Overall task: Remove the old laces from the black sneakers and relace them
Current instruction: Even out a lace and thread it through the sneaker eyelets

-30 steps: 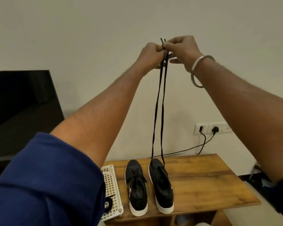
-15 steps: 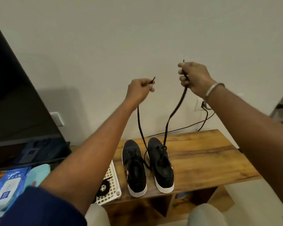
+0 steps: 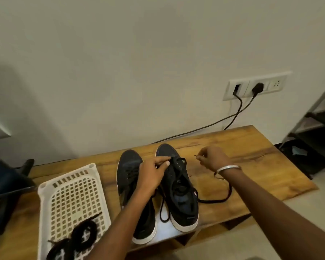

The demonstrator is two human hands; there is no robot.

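Note:
Two black sneakers with white soles stand side by side on a wooden table point(image 3: 251, 147). The left sneaker point(image 3: 131, 184) is partly covered by my left arm. A black lace point(image 3: 219, 198) runs through the right sneaker point(image 3: 178, 188) and loops onto the table at its right. My left hand point(image 3: 152, 173) pinches one lace end over the right sneaker's front eyelets. My right hand point(image 3: 212, 158), with a metal bangle on its wrist, pinches the other lace end just right of that shoe.
A white perforated tray point(image 3: 73, 192) lies left of the shoes with a bundle of old black laces point(image 3: 77, 235) in it. Wall sockets point(image 3: 255, 85) with two black cables sit behind the table. A dark shelf rack point(image 3: 317, 128) stands at the right.
Both hands came down from head height to the right sneaker, each still pinching a lace end. The lace went slack and now loops on the table. The view tilted down.

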